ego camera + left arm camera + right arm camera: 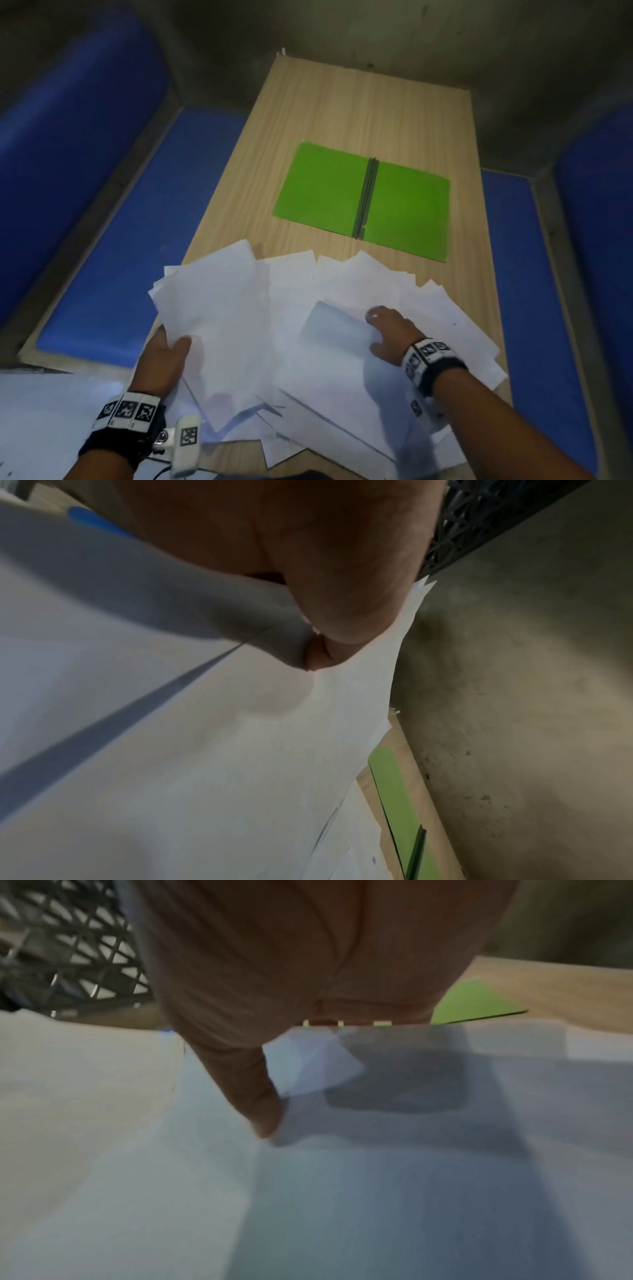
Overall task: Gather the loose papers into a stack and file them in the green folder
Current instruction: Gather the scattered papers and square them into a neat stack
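Left hand (164, 356) grips gathered sheets (219, 308) at 8 o'clock; right hand (390, 334) pinches another sheet (337, 329), green folder (363, 202) open at 12 o'clock for filing.

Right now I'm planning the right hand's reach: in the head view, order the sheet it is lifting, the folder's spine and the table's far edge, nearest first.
From the right hand:
1. Lifted sheet: pinched at its corner, in front of the person.
2. Folder's spine: beyond the papers, mid-table, slightly left of the hand.
3. Table's far edge: beyond the open folder, at the wall.
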### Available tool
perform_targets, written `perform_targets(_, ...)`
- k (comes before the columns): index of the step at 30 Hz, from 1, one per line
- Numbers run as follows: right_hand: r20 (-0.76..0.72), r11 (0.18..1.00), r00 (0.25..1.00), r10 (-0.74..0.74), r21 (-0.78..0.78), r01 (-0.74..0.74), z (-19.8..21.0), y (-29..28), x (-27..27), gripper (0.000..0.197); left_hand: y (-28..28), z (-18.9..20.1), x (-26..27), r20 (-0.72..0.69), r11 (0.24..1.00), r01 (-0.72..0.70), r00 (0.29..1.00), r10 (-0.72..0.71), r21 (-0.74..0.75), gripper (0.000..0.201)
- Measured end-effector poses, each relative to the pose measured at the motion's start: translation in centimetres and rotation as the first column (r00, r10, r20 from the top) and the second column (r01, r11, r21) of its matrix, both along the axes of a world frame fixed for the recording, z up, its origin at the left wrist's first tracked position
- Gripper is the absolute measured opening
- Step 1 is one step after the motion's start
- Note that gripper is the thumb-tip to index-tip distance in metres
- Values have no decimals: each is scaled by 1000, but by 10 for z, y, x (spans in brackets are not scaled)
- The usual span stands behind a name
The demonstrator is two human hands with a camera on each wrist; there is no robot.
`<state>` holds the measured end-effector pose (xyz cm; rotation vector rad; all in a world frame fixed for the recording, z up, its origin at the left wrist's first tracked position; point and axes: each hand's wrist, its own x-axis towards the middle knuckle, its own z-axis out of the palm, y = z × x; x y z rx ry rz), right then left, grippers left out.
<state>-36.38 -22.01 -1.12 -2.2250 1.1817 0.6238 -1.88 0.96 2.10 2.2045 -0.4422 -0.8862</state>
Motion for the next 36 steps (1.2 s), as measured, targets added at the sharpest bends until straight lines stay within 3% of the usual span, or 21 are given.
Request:
perform_targets(2, -62, 997, 995, 80, -16, -81, -9, 1, 17, 70, 3, -7, -1, -1, 1000, 3, 1000, -3, -2, 57)
perform_targets(4, -91, 995, 992, 89, -31, -92, -13, 2, 33, 77, 6, -14, -1, -10, 1000, 2, 1000, -2, 13, 47)
perform_targets(7, -118, 997, 991, 61, -47, -67, -13, 3, 48, 82, 9, -20, -1, -14, 999, -6, 1000, 6, 32, 44)
perform_targets(11, -157, 989, 986, 55, 147, -32, -16, 3, 52, 78, 14, -24, 1, -20, 999, -11, 1000, 12, 40, 43)
perform_targets(14, -123, 978, 992, 39, 207, -13, -14, 1, 49, 71, 15, -25, 7, -19, 998, -42, 999, 43, 50, 41)
perform_targets(19, 19, 982, 984, 179, -69, -177, 0, -25, 57, 51, 15, -24, 16, -31, 998, -45, 998, 46, 50, 42)
perform_targets(23, -92, 937, 942, 322, -113, -331, -2, -26, 80, 51, 12, -20, 10, -37, 996, -67, 997, 70, 57, 38)
perform_targets(27, -156, 932, 934, 320, -125, -340, -10, -16, 98, 50, 12, -18, 8, -36, 996, -57, 998, 59, 61, 40)
perform_targets(31, -118, 980, 973, 199, 35, -196, -10, -16, 100, 63, 19, -21, 16, -40, 995, -78, 996, 81, 66, 42)
perform_targets(34, -164, 954, 950, 265, 190, -233, -1, -20, 92, 66, 25, -18, 20, -48, 992, -101, 993, 105, 75, 42)
perform_targets(36, -160, 938, 939, 304, 223, -266, 3, -18, 83, 54, 24, -13, 24, -39, 989, -115, 992, 119, 90, 41)
